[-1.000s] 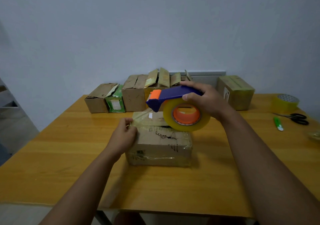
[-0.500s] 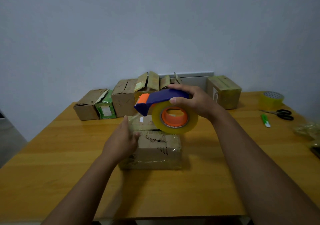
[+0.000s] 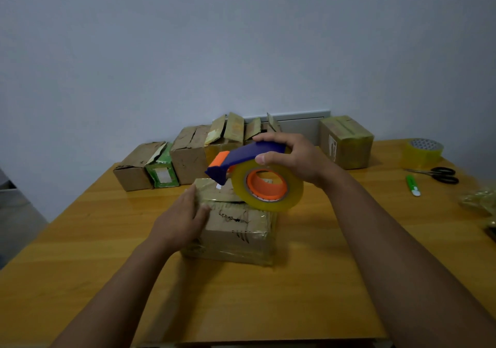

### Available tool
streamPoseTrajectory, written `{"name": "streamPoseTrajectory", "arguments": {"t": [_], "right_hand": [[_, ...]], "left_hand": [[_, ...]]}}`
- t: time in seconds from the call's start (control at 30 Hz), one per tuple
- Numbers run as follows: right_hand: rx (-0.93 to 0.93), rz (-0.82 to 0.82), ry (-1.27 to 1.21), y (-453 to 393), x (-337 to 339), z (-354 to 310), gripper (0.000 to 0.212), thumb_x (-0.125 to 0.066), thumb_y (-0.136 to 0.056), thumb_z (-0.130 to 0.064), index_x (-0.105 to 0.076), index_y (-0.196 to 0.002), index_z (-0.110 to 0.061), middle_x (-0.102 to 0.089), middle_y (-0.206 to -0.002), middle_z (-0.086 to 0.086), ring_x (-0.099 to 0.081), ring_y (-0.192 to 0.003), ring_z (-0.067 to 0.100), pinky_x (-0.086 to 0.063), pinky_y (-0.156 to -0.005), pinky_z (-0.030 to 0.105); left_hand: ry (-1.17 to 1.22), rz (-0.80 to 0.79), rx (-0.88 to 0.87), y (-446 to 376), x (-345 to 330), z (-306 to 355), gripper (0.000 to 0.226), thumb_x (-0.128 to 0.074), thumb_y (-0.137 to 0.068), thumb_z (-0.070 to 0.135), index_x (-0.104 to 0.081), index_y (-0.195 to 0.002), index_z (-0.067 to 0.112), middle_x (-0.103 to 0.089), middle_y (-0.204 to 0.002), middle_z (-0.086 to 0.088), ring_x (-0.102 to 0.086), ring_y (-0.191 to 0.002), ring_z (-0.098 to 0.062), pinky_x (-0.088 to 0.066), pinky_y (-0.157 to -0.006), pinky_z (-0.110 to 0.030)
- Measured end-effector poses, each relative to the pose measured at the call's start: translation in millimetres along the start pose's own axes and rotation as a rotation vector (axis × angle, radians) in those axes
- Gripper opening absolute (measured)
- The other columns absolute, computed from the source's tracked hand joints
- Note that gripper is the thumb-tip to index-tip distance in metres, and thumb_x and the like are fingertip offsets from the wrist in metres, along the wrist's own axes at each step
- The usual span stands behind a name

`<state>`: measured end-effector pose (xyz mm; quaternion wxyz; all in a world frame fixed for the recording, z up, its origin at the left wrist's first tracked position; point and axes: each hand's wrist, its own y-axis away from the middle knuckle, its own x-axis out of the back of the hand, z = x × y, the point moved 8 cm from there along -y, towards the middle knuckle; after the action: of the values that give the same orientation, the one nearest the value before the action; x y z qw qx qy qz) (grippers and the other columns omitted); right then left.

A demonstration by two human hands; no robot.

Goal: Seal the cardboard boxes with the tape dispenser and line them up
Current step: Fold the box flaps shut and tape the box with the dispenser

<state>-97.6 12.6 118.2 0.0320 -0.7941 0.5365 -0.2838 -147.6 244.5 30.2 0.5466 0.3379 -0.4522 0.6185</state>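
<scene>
Cardboard box [image 3: 236, 229] at the table [image 3: 80, 240] centre is steadied by the flat-fingered left hand [image 3: 179, 220] pressing tape down, while the tape dispenser [image 3: 252, 176] is gripped above it by the right hand [image 3: 292, 160], apparently for sealing.

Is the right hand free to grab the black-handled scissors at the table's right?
Probably not yet: the right hand grips the blue-and-orange tape dispenser. The path to the black-handled scissors looks open.
</scene>
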Motion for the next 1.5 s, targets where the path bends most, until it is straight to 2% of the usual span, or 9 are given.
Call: {"name": "streamPoseTrajectory", "arguments": {"t": [0.07, 0.27, 0.43, 0.67, 0.9, 1.07, 1.2, 1.37, 1.5], "right_hand": [[-0.003, -0.015, 0.037, -0.2, 2.3, 0.3, 0.045, -0.074, -0.079, -0.043, -0.064, -0.122, -0.034, -0.058, -0.122, -0.006, -0.059, -0.105, 0.012, -0.053, -0.081, 0.024], [-0.022, -0.050, 0.120, 5.8, 15.7, -2.5, 0.040, -0.076, -0.081, -0.039, -0.066, -0.118, -0.031, -0.060, -0.119, -0.004, -0.059, -0.104, 0.014, -0.051, -0.090, 0.032], [-0.092, -0.003, 0.065, 42.2, 54.9, 22.9, 0.039, -0.074, -0.078, -0.041, -0.067, -0.116, -0.035, -0.061, -0.115, -0.011, -0.060, -0.104, 0.013, -0.053, -0.080, 0.024], [-0.109, 0.056, -0.008, 68.4, 53.1, 48.1, 0.045, -0.070, -0.071, -0.048, -0.066, -0.115, -0.041, -0.060, -0.118, -0.016, -0.058, -0.105, 0.010, -0.050, -0.077, 0.022], [-0.128, 0.056, -0.055, 77.4, 48.1, 62.6, 0.042, -0.070, -0.071, -0.043, -0.066, -0.113, -0.042, -0.061, -0.117, -0.016, -0.060, -0.098, -0.001, -0.050, -0.073, 0.015], [-0.146, 0.075, -0.059, 82.3, 44.8, 71.6, 0.046, -0.070, -0.072, -0.042, -0.066, -0.118, -0.039, -0.062, -0.115, -0.016, -0.061, -0.098, 0.002, -0.050, -0.075, 0.017], [-0.137, 0.092, -0.090, 86.5, 42.5, 74.6, 0.053, -0.073, -0.066, -0.049, -0.066, -0.118, -0.038, -0.064, -0.113, -0.015, -0.062, -0.097, 0.003, -0.050, -0.073, 0.015], [-0.134, 0.117, -0.121, 89.6, 40.3, 79.4, 0.058, -0.069, -0.063, -0.054, -0.066, -0.118, -0.036, -0.066, -0.114, -0.008, -0.064, -0.099, 0.008, -0.051, -0.077, 0.019], [-0.146, 0.125, -0.139, 92.7, 37.9, 82.7, 0.058, -0.068, -0.062, -0.056, -0.065, -0.117, -0.039, -0.064, -0.116, -0.008, -0.063, -0.097, 0.006, -0.052, -0.075, 0.019]], "left_hand": [[-0.004, -0.009, -0.006, 0.2, 0.2, 1.7, 0.064, -0.037, -0.102, 0.042, -0.010, -0.154, 0.016, -0.031, -0.156, -0.005, -0.036, -0.136, -0.020, -0.037, -0.089, -0.030], [-0.054, -0.042, 0.017, -2.6, -3.0, -3.9, 0.068, -0.034, -0.101, 0.048, -0.009, -0.155, 0.015, -0.025, -0.159, -0.005, -0.032, -0.140, -0.021, -0.039, -0.100, -0.038], [-0.079, -0.070, 0.033, -5.6, -10.0, -13.0, 0.080, -0.023, -0.094, 0.068, -0.008, -0.155, 0.018, -0.019, -0.161, -0.004, -0.025, -0.145, -0.024, -0.034, -0.111, -0.048], [-0.118, -0.104, 0.006, -3.9, -12.6, -10.4, 0.099, -0.010, -0.069, 0.088, -0.011, -0.154, 0.038, -0.002, -0.163, 0.008, -0.007, -0.149, -0.017, -0.023, -0.116, -0.047], [-0.155, -0.104, 0.008, -4.0, -14.5, -11.6, 0.099, -0.007, -0.067, 0.088, -0.011, -0.154, 0.039, -0.001, -0.163, 0.007, -0.005, -0.150, -0.019, -0.021, -0.117, -0.045], [-0.181, -0.120, 0.002, -5.2, -16.9, -12.6, 0.089, -0.012, -0.077, 0.081, -0.011, -0.154, 0.037, -0.001, -0.163, 0.005, -0.005, -0.150, -0.020, -0.017, -0.117, -0.044], [-0.234, -0.137, -0.042, -7.2, -18.4, -11.5, 0.098, 0.002, -0.072, 0.083, -0.009, -0.155, 0.033, -0.001, -0.163, 0.002, -0.004, -0.149, -0.019, -0.008, -0.119, -0.044], [-0.349, -0.129, -0.132, -8.7, -15.0, -2.5, 0.100, 0.012, -0.073, 0.080, -0.010, -0.155, 0.028, -0.005, -0.163, 0.003, 0.002, -0.149, -0.014, 0.000, -0.120, -0.041], [-0.337, -0.226, -0.183, 1.2, -22.8, 13.3, 0.093, 0.014, -0.068, 0.085, 0.002, -0.150, 0.044, 0.003, -0.163, -0.005, 0.006, -0.149, -0.018, 0.004, -0.119, -0.039]]}}
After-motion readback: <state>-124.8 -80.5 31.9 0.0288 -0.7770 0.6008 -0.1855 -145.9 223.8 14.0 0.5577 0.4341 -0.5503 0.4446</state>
